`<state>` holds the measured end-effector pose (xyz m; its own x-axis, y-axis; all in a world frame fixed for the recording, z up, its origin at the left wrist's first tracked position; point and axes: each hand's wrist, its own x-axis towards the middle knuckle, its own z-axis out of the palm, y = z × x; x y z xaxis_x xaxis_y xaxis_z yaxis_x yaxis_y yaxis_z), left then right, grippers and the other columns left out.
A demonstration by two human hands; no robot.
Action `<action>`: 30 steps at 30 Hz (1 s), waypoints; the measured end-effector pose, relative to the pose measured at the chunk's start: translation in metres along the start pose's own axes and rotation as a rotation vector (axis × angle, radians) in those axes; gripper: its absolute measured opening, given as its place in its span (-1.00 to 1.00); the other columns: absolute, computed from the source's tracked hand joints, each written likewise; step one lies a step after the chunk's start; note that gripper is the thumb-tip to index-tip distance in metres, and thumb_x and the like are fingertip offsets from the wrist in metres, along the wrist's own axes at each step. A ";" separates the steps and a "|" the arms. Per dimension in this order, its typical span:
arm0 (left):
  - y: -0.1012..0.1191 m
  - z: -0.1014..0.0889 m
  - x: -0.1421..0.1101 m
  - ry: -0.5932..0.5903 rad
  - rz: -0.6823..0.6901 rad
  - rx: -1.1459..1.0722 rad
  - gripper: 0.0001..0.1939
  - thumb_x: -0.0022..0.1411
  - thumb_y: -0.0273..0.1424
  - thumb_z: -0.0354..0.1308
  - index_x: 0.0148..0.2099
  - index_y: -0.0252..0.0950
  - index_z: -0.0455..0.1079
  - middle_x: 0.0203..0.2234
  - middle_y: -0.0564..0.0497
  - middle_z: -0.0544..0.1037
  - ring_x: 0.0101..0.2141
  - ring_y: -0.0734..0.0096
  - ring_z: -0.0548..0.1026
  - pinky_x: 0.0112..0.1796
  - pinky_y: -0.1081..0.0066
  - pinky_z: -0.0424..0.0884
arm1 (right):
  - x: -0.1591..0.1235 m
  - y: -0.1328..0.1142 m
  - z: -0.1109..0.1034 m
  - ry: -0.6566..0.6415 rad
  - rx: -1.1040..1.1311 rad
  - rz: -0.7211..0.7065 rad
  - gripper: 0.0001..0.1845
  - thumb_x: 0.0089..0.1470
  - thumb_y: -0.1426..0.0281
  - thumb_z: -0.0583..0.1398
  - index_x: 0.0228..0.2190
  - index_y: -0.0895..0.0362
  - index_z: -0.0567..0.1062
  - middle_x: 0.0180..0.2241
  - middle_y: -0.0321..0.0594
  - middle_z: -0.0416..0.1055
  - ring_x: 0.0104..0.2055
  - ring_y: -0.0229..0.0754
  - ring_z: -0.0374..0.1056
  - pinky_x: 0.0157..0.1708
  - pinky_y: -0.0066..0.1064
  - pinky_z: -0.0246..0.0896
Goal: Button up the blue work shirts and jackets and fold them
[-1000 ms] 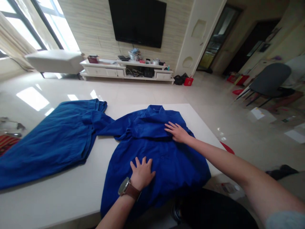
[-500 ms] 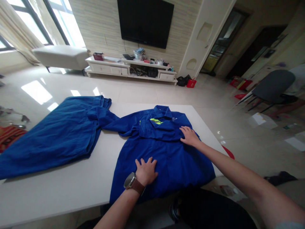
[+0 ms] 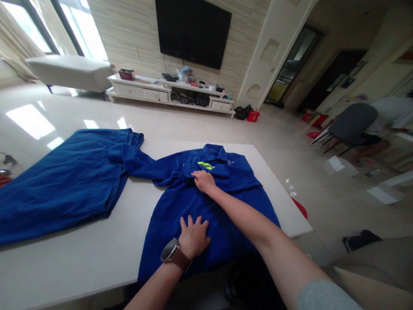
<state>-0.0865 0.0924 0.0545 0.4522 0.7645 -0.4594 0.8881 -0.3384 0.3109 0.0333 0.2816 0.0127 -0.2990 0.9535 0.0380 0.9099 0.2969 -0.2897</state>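
Observation:
A blue work jacket (image 3: 190, 202) lies front up on the white table (image 3: 80, 267), its collar at the far end. Across its chest is a folded-over part with a yellow-green strip (image 3: 205, 165). My left hand (image 3: 193, 237), a watch on its wrist, rests flat with fingers spread on the lower front. My right hand (image 3: 204, 181) is closed at the left end of the folded part, its fingers curled on the cloth. A second blue garment (image 3: 71, 181) lies to the left, reaching over the table, beside the jacket's left sleeve.
Beyond the table are a low white TV cabinet (image 3: 138, 91) with small items and a wall-mounted TV (image 3: 193, 32). A grey bench (image 3: 69, 73) stands by the window. To the right, a person in a white top (image 3: 390, 114) sits on a grey chair (image 3: 351, 122).
My right hand has moved left across the jacket's chest and closed at the fold's left end. The yellow-green strip and a chest print have come into sight. My left hand stays on the cloth.

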 end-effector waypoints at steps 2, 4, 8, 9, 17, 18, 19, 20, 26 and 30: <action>0.000 -0.003 -0.002 0.005 0.012 -0.009 -0.38 0.30 -0.18 0.06 0.37 -0.18 0.32 0.38 -0.21 0.25 0.37 -0.44 0.08 0.28 -0.41 -0.16 | 0.005 0.001 -0.029 0.154 0.094 0.081 -0.43 0.39 0.36 -0.14 0.29 0.01 0.36 0.26 -0.20 0.36 0.28 -0.03 0.29 0.28 -0.12 0.21; 0.001 -0.006 -0.004 0.019 0.030 -0.016 -0.38 0.30 -0.18 0.05 0.36 -0.19 0.32 0.36 -0.21 0.27 0.36 -0.44 0.09 0.28 -0.42 -0.16 | 0.004 -0.003 -0.059 0.354 0.267 0.078 -0.40 0.42 0.31 -0.21 0.34 0.01 0.30 0.24 -0.23 0.38 0.25 -0.07 0.34 0.26 -0.17 0.24; 0.004 -0.008 -0.011 0.018 0.073 -0.027 -0.38 0.30 -0.19 0.06 0.37 -0.20 0.32 0.35 -0.18 0.31 0.36 -0.40 0.10 0.27 -0.43 -0.14 | -0.023 -0.023 -0.088 0.301 0.439 -0.198 -0.45 0.41 0.24 -0.11 0.31 -0.07 0.35 0.23 -0.36 0.40 0.23 -0.12 0.36 0.26 -0.19 0.26; 0.004 -0.007 -0.013 0.016 0.077 -0.028 -0.38 0.30 -0.19 0.06 0.36 -0.21 0.33 0.34 -0.18 0.32 0.36 -0.37 0.11 0.28 -0.42 -0.14 | -0.033 -0.026 -0.086 0.161 0.413 -0.280 -0.47 0.40 0.22 -0.07 0.28 -0.07 0.38 0.22 -0.36 0.41 0.25 -0.13 0.36 0.27 -0.20 0.25; -0.004 -0.007 -0.021 0.054 0.073 -0.038 -0.46 0.29 -0.20 0.07 0.25 -0.25 0.43 0.18 -0.25 0.48 0.22 -0.23 0.35 0.25 -0.33 0.02 | -0.111 0.022 -0.050 -0.344 0.011 -0.295 -0.45 0.37 0.12 0.04 0.24 0.10 0.43 0.27 -0.08 0.35 0.36 0.00 0.22 0.38 -0.12 0.10; -0.006 -0.008 -0.020 0.054 0.069 -0.036 -0.47 0.30 -0.20 0.07 0.24 -0.25 0.43 0.18 -0.25 0.48 0.21 -0.22 0.36 0.24 -0.31 0.05 | -0.118 0.033 -0.048 -0.308 -0.020 -0.233 -0.45 0.37 0.14 0.05 0.25 0.12 0.43 0.28 -0.05 0.32 0.38 0.02 0.19 0.39 -0.09 0.07; -0.008 -0.009 -0.019 0.052 0.062 -0.031 -0.48 0.30 -0.20 0.07 0.23 -0.25 0.44 0.17 -0.25 0.49 0.20 -0.22 0.38 0.23 -0.30 0.07 | -0.125 0.043 -0.046 -0.280 -0.049 -0.177 -0.44 0.36 0.16 0.06 0.26 0.11 0.41 0.32 -0.04 0.27 0.40 0.04 0.14 0.40 -0.06 0.03; -0.010 -0.011 -0.018 0.047 0.051 -0.027 -0.49 0.30 -0.20 0.07 0.23 -0.25 0.44 0.16 -0.26 0.49 0.19 -0.21 0.38 0.22 -0.28 0.10 | -0.131 0.053 -0.045 -0.261 -0.078 -0.125 -0.43 0.35 0.17 0.07 0.29 0.10 0.38 0.37 -0.06 0.18 0.44 0.06 0.06 0.41 -0.03 0.00; -0.016 -0.013 -0.011 0.048 0.031 -0.029 -0.54 0.31 -0.23 0.09 0.20 -0.25 0.45 0.17 -0.27 0.48 0.18 -0.22 0.40 0.16 -0.24 0.19 | -0.138 0.081 -0.042 -0.280 -0.139 0.160 -0.25 0.34 0.26 0.07 0.46 0.02 -0.01 0.49 -0.07 -0.18 0.49 0.11 -0.10 0.36 0.08 0.06; -0.037 -0.018 -0.002 0.087 0.001 -0.119 -0.58 0.33 -0.21 0.08 0.15 -0.23 0.47 0.09 -0.26 0.55 0.12 -0.23 0.46 0.08 -0.18 0.30 | -0.153 0.050 -0.052 -0.019 -0.025 0.130 -0.34 0.27 0.37 0.10 0.36 0.14 0.22 0.38 0.01 0.14 0.42 0.01 0.05 0.38 -0.07 0.02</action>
<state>-0.1217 0.1135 0.0594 0.4395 0.8105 -0.3872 0.8695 -0.2757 0.4099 0.1393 0.1530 0.0425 -0.1829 0.9830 -0.0166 0.9482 0.1720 -0.2670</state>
